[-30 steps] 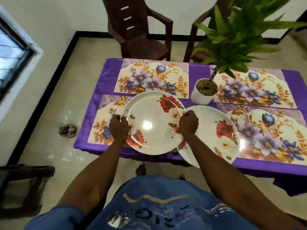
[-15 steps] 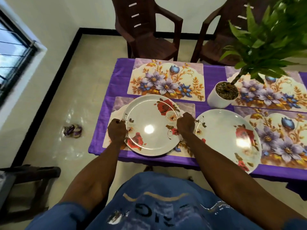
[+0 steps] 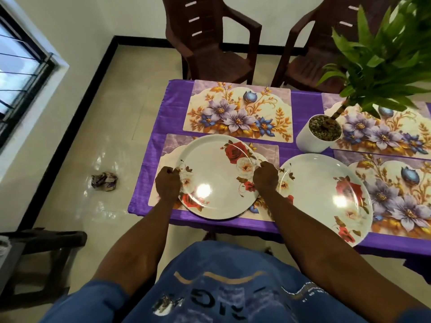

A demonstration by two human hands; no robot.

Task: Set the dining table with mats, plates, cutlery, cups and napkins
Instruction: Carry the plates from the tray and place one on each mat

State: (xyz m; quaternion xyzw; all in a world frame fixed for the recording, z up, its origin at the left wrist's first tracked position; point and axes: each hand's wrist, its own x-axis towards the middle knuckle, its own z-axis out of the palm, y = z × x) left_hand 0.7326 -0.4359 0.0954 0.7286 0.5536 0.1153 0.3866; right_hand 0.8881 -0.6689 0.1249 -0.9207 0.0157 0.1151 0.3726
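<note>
White plate with red roses [image 3: 217, 176] sits on the near-left floral mat [image 3: 268, 151], and I hold it by both sides. My left hand [image 3: 168, 183] grips its left rim, fingers curled round the edge; my right hand [image 3: 265, 177] grips the right rim the same way. Can't tell if the plate rests fully flat or is slightly lifted. Second rose plate [image 3: 324, 197] lies just right of my right hand, on the purple tablecloth [image 3: 158, 127], its right part overlapping the near-right mat [image 3: 401, 192] and its near edge hanging past the table edge. Far-left mat [image 3: 238, 108] is bare, far-right mat [image 3: 382, 131] partly under a white pot with a green plant [image 3: 319, 134]. Two brown plastic chairs [image 3: 210, 43] at the far side. Crumpled wrapper [image 3: 104, 180] on the tiled floor to the left, dark window [image 3: 21, 71] far left.
</note>
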